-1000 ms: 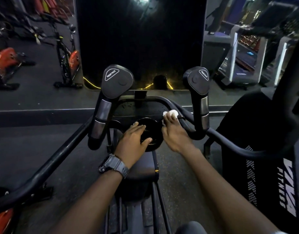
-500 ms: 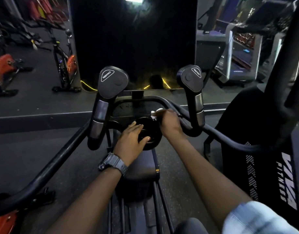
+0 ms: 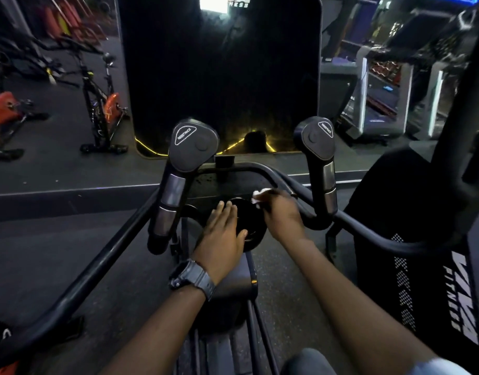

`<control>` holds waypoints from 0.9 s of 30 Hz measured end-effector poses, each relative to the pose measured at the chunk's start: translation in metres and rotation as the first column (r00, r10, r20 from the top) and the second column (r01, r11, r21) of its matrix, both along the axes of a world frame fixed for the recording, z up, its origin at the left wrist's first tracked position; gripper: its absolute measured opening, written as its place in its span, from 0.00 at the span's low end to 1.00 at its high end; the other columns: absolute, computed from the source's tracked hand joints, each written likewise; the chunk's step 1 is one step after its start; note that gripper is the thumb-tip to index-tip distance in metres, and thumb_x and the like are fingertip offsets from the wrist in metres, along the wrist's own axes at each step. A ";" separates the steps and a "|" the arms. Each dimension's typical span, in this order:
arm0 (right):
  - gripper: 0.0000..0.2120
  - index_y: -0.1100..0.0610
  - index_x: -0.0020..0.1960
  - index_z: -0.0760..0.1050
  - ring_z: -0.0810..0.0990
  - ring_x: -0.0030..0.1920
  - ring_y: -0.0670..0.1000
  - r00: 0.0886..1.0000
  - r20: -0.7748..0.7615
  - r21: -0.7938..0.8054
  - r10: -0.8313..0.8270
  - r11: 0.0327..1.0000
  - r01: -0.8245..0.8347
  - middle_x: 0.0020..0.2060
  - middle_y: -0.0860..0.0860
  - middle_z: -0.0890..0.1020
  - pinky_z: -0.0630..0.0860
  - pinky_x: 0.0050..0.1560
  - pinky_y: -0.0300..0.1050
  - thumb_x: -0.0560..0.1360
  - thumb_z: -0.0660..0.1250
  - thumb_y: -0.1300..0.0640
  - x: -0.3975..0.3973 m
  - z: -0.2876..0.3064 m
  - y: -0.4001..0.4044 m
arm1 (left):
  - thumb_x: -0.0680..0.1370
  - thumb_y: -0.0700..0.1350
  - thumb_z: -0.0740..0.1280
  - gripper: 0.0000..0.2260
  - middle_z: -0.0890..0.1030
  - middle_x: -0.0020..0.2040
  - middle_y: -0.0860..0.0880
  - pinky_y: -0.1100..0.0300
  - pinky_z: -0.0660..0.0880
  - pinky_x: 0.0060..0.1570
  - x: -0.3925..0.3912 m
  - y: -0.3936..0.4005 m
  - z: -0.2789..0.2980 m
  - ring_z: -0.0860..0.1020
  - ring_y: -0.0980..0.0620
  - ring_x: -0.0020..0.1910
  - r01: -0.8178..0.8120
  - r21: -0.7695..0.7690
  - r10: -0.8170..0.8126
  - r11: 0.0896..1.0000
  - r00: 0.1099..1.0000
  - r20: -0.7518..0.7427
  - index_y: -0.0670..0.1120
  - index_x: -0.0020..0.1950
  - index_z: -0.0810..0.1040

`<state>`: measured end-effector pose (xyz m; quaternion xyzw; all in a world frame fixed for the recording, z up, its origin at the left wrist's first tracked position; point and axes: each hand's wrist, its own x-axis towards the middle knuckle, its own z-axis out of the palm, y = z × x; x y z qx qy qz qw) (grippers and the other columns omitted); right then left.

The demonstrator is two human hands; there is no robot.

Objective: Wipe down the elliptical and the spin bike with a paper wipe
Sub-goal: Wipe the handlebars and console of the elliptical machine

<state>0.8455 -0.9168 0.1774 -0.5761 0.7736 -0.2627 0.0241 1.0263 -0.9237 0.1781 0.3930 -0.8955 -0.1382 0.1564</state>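
Left hand (image 3: 222, 234) lies flat, fingers straight, on the elliptical's (image 3: 276, 175) round black holder (image 3: 245, 221), likely bracing, while the right hand (image 3: 280, 212) pinches the paper wipe (image 3: 260, 194) against the console edge, scrubbing there.

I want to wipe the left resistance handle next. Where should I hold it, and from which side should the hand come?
Probably grip the left resistance handle on its silver-banded shaft, below the wide flat head. The shaft is round, narrow and tilted towards the person, so fingers can wrap it. Come from its outer left side; the left hand and the round black cap fill the inner side.
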 end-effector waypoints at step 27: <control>0.24 0.57 0.75 0.60 0.58 0.76 0.54 0.943 -0.274 0.344 0.191 0.935 -0.089 0.76 0.56 0.60 0.57 0.74 0.56 0.82 0.46 0.48 0.012 0.014 -0.039 | 0.74 0.52 0.52 0.31 0.73 0.66 0.29 0.37 0.73 0.63 -0.009 -0.019 -0.011 0.73 0.34 0.67 0.047 -0.122 -0.015 0.991 0.968 0.250 0.28 0.65 0.74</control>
